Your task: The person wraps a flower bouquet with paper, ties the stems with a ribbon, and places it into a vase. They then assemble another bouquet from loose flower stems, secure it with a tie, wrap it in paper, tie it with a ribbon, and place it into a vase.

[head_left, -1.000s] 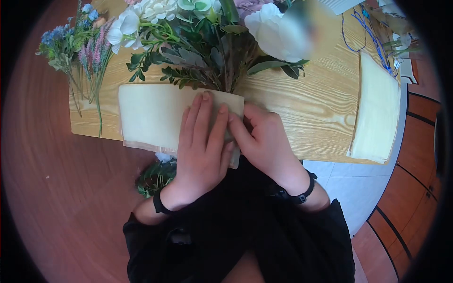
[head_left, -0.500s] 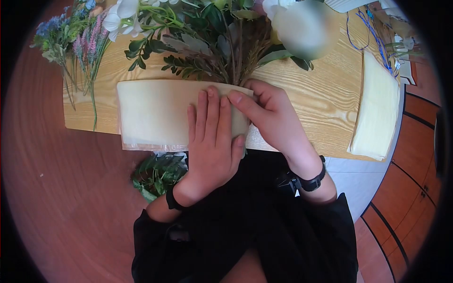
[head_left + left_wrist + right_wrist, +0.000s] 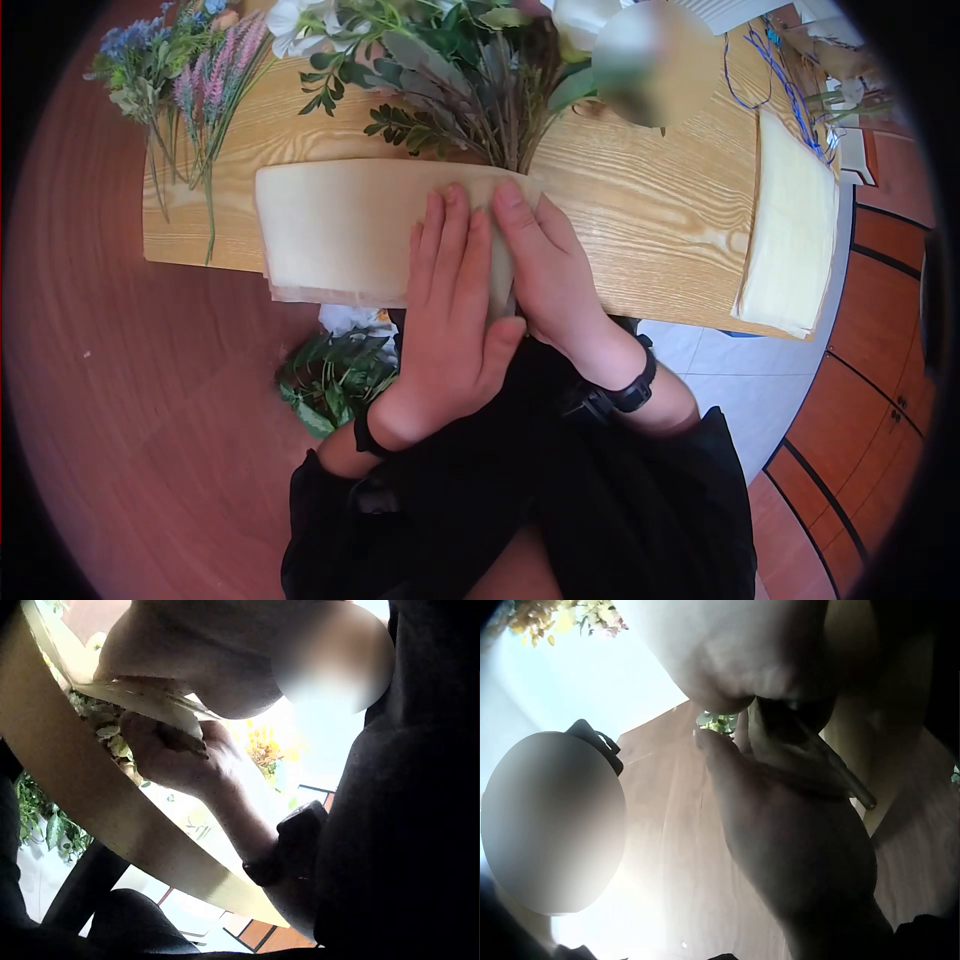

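Observation:
A bouquet (image 3: pixel 510 110) of leafy stems and white flowers stands at the table's front edge, its lower stems wrapped in cream paper (image 3: pixel 330 230). My left hand (image 3: pixel 450 310) presses on the paper with long, straight fingers. At the paper's right end, my right hand (image 3: pixel 555 275) grips the wrap, thumb in front and the other fingers hidden behind. In the right wrist view, a stem end (image 3: pixel 862 796) pokes out of the paper roll between both hands. The left wrist view shows the right hand (image 3: pixel 184 761) below the left hand (image 3: pixel 187 656), paper between them.
Pink and blue flower sprigs (image 3: pixel 205 90) lie on the wooden table (image 3: pixel 660 210) at the left. A stack of cream paper sheets (image 3: pixel 792 235) rests at the right edge, below blue cord (image 3: pixel 785 90). Greenery (image 3: pixel 335 375) shows below the table's front edge.
My right thumb has gone from the paper's side edge onto its front, and the right hand has come round closer to the left. The left hand stays laid on the paper.

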{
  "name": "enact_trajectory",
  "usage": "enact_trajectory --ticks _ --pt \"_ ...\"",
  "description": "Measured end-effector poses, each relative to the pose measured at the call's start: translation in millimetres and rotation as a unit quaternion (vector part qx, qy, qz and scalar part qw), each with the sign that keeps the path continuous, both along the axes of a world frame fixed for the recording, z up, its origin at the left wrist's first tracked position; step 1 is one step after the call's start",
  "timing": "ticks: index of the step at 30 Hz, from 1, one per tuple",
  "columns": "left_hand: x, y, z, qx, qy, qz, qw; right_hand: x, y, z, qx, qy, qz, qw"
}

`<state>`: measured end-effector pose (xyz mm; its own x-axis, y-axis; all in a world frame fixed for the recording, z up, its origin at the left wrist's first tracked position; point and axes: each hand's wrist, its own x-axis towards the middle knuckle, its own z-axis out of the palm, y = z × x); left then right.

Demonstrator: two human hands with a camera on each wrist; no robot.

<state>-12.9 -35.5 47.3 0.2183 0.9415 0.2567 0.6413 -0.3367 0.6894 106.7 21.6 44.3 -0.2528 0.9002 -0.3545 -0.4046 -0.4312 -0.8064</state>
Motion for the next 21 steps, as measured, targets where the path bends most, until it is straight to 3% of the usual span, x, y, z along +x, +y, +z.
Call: enact_trajectory --ticks 4,6,12,15,18,21 --pt "-12.6 10.2 7.1 -0.032 -0.014 -0.029 0.999 3.2 0.8 -4.2 0.037 -0.024 0.009 0.999" --pt "-16.2 15.3 8.4 -0.005 0.093 -0.033 0.995 5.1 1.2 -6.0 0.048 -0.043 0.017 0.998" --pt "1.2 15.3 -2.5 0.011 0.149 0.012 0.989 5.4 3.5 -10.3 0.053 -0.024 0.004 0.998" --pt "8.4 11.3 -12.3 -0.007 0.101 0.001 0.995 7.0 2.1 -12.4 0.035 0.002 0.005 0.999" --pt "13.6 9.3 -7.9 -0.009 0.111 0.016 0.994 16.2 -0.2 -3.5 0.049 -0.048 0.017 0.998" --pt "12.9 9.2 -2.9 -0.018 0.048 0.017 0.999 26.7 -0.3 -0.3 0.002 0.042 0.026 0.999"
